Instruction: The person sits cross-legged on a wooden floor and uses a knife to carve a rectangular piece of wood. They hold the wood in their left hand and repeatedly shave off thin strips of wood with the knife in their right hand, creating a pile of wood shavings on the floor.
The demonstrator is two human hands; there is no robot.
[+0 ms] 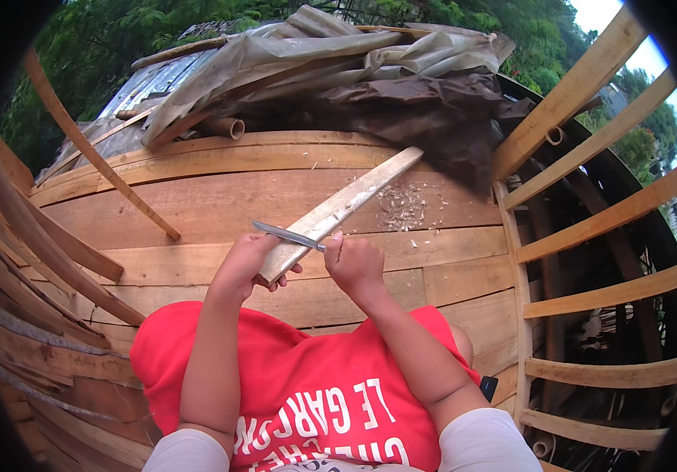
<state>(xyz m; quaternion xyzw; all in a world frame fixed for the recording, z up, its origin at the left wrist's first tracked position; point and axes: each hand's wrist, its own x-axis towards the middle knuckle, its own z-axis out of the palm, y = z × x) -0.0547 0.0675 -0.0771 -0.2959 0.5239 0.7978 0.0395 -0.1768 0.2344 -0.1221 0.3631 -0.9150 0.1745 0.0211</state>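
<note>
Pale, flat wood makes up the long slat (337, 209), rough and chipped along its upper face, lying aslant toward two o'clock over the broad planks (220, 206) of the worktop. Left hand (246, 266) has its grip wrapped tight round the slat's near end. Right hand (354, 263) has its grip pinched on a thin grey metal blade (287, 235) laid across the slat. Pale shavings (403, 206) lie at one o'clock.

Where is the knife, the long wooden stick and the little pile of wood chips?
knife (285, 234), head view, middle of the grey blade.
wooden slat (354, 197), head view, pale face above the hands.
wood shavings (403, 206), head view, centre of the pile on the planks.
</note>
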